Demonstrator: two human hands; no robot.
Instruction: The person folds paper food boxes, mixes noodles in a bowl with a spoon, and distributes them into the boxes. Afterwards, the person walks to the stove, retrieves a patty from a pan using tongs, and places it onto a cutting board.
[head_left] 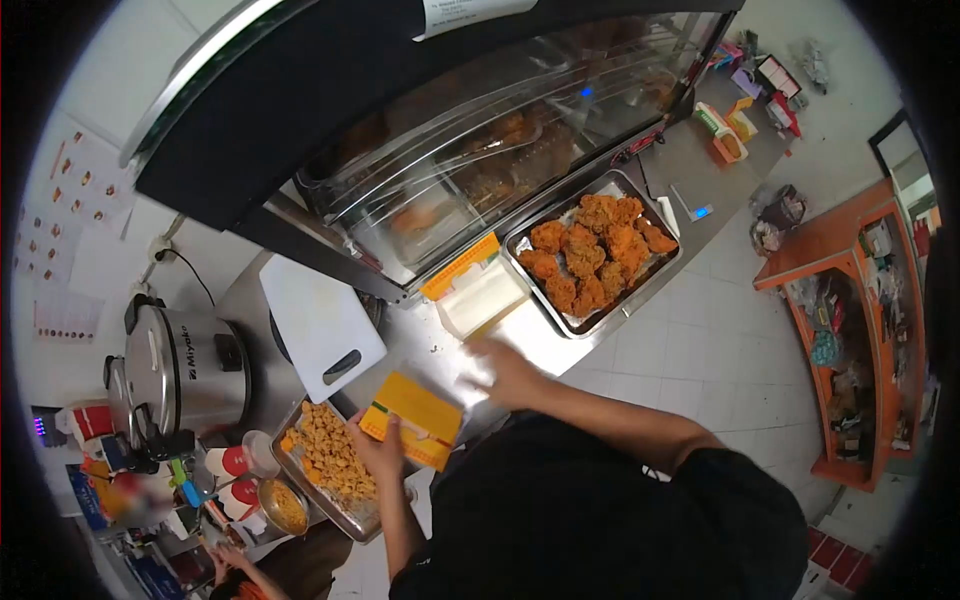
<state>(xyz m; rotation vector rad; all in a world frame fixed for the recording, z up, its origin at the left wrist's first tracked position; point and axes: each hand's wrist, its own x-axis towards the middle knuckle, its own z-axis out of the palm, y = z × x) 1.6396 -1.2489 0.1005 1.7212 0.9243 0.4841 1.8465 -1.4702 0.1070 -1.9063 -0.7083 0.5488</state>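
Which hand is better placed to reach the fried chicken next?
Probably the right hand: though blurred, it looks empty and is nearer the fried chicken. The left hand is farther off and already holds a yellow box.

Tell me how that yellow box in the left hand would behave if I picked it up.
The yellow box is probably light, since the left hand alone holds it, though its contents don't show. It looks like thin card, so it might dent if squeezed. With flat faces, it seems unlikely to roll.
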